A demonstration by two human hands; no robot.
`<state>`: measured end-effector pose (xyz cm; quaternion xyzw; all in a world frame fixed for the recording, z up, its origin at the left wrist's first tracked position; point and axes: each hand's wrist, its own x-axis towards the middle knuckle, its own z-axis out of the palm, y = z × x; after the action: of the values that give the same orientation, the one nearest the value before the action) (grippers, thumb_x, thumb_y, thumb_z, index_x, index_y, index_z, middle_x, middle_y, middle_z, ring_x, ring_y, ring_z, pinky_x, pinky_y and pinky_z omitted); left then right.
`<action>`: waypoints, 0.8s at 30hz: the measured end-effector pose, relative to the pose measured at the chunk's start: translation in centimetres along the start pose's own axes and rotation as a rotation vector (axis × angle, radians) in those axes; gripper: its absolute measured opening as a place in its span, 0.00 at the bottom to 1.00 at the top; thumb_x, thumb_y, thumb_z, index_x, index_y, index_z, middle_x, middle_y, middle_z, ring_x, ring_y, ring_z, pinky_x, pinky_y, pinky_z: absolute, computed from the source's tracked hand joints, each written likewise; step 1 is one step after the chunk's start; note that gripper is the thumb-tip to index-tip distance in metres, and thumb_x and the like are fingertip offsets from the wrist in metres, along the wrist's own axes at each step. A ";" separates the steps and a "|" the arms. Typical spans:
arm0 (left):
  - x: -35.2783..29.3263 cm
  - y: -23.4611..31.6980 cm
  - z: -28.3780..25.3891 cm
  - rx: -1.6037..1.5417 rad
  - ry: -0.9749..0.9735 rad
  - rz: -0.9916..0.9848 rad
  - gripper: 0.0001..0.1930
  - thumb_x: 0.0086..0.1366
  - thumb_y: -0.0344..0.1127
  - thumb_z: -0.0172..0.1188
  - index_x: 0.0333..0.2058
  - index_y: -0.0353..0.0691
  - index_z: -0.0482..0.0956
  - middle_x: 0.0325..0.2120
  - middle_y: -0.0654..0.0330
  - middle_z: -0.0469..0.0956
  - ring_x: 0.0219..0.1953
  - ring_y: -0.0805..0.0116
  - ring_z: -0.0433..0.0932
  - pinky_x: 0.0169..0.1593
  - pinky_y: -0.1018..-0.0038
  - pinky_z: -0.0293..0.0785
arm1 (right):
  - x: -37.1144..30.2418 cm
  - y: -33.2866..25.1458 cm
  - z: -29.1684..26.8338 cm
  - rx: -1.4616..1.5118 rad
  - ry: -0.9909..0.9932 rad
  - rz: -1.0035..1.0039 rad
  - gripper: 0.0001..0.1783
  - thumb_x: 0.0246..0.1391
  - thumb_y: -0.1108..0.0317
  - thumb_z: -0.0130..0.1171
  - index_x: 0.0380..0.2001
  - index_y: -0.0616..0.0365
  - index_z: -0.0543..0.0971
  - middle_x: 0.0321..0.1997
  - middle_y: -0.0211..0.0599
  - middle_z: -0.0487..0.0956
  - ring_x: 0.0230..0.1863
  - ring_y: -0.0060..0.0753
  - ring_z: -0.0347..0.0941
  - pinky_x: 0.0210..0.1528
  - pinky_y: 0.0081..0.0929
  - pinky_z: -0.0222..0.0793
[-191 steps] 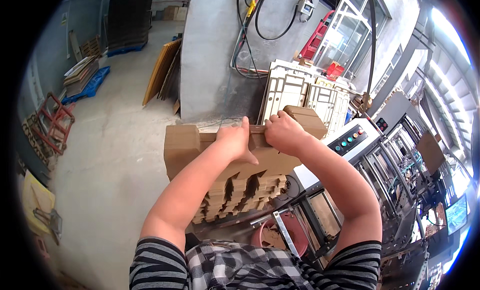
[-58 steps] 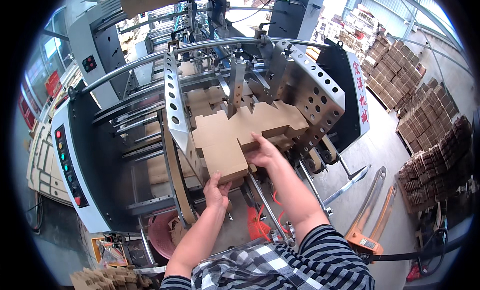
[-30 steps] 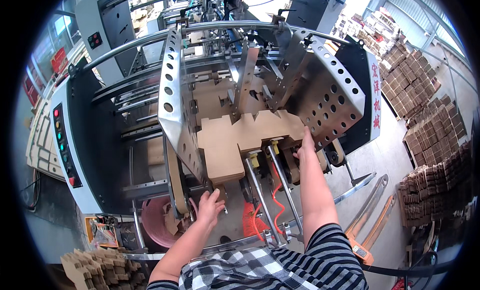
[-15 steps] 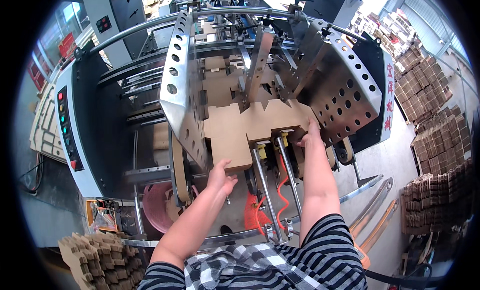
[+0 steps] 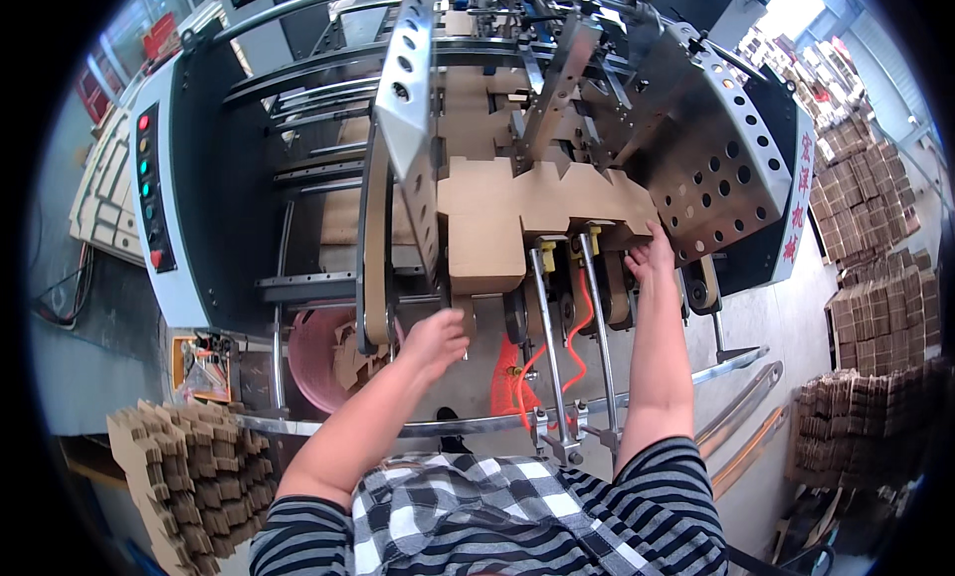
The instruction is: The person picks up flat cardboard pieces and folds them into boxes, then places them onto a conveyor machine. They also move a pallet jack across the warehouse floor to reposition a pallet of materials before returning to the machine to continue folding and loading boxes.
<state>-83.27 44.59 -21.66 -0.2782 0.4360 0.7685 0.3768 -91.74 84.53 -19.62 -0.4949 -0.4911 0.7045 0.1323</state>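
Note:
A stack of brown die-cut cardboard blanks (image 5: 485,244), with notched edges, lies in the machine's feed between two perforated metal side plates. My left hand (image 5: 435,344) is off the cardboard, just below its near left corner. Its fingers are loosely bent and hold nothing. At the near right end of the stack is my right hand (image 5: 652,255), thumb up against the edge and fingers spread beneath. It seems to touch the cardboard without gripping it. Two metal rods (image 5: 600,322) with yellow fittings reach under the blanks between my hands.
The left side plate (image 5: 406,128) and right side plate (image 5: 711,163) flank the feed. A pink tub (image 5: 316,362) with cardboard scraps stands below left. Stacked blanks (image 5: 189,477) sit at lower left; bundles (image 5: 863,427) stand along the right. An orange hose (image 5: 577,362) hangs near the rods.
My left hand has come away from the stack's near left corner. My right hand stays at the right end, its fingers looser. The whole view has shifted a little.

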 end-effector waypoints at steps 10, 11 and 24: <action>-11.2 -4.4 -12.3 -0.034 0.047 0.092 0.18 0.63 0.36 0.50 0.48 0.32 0.66 0.42 0.49 0.75 0.42 0.58 0.76 0.45 0.67 0.72 | -18.1 14.6 8.0 -1.526 -0.764 -0.679 0.14 0.46 0.64 0.51 0.26 0.64 0.80 0.32 0.53 0.78 0.37 0.52 0.76 0.40 0.40 0.72; -12.1 -4.6 -12.5 -0.017 0.044 0.130 0.17 0.63 0.36 0.50 0.48 0.33 0.66 0.42 0.49 0.75 0.42 0.58 0.76 0.45 0.67 0.72 | -18.1 15.0 8.7 -1.552 -0.719 -0.726 0.13 0.46 0.64 0.51 0.26 0.64 0.80 0.32 0.52 0.78 0.37 0.52 0.76 0.40 0.41 0.72; -18.6 -7.0 -19.3 -0.133 0.238 0.240 0.15 0.64 0.36 0.51 0.47 0.36 0.67 0.40 0.51 0.75 0.40 0.58 0.77 0.42 0.68 0.73 | -16.8 15.7 9.3 -1.404 -0.557 -0.870 0.11 0.44 0.65 0.55 0.22 0.61 0.81 0.29 0.51 0.78 0.36 0.53 0.75 0.40 0.43 0.71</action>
<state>-65.17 23.64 -19.75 -0.3376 0.4558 0.7967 0.2088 -86.80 60.44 -22.80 -0.0406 -0.9718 0.2214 -0.0708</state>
